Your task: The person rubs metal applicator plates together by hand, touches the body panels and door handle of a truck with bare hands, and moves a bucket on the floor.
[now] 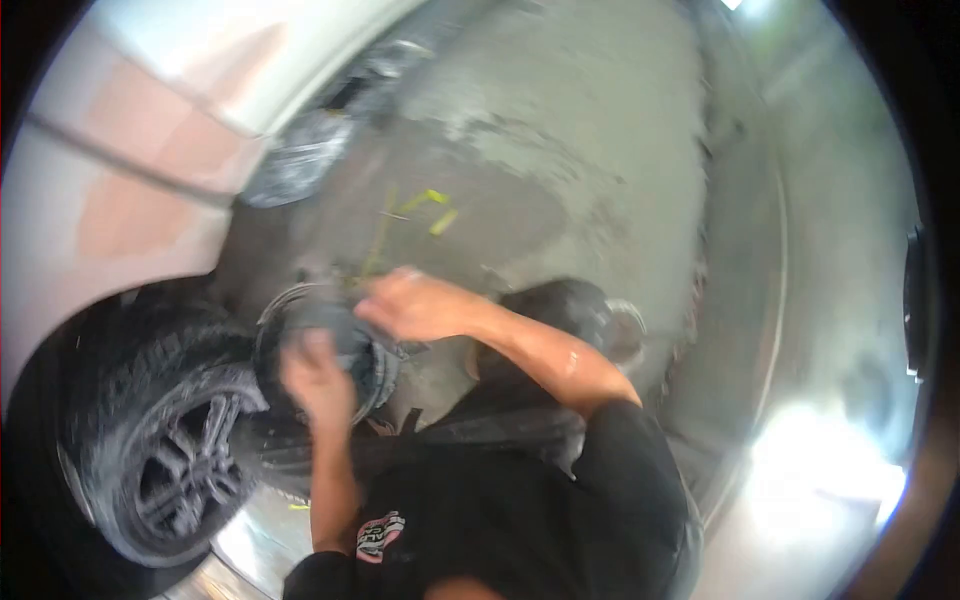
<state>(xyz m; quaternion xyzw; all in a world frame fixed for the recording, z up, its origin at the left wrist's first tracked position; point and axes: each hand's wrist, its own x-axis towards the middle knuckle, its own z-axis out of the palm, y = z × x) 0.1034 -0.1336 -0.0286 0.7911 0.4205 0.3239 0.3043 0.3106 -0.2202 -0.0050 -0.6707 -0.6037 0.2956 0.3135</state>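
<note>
Over a dark round bucket (385, 375) beside the car wheel, my left hand (315, 375) is closed on a dark grey flat piece (328, 312). Motion blur hides whether that piece is cloth, paper or a pad. From the right, my right hand (405, 302) reaches across with curled fingers that meet the edge of the same piece. Inside the bucket, the contents look bluish grey, but the hands and the piece cover part of them.
A black tyre with a dusty alloy wheel (190, 465) stands at the left. Above it, the pale car body (60, 200) has pinkish patches. Crumpled clear plastic (305, 155) lies along its lower edge. Yellow tape strips (430, 198) lie on the grey floor (590, 130). Another pale vehicle side (840, 300) borders the right.
</note>
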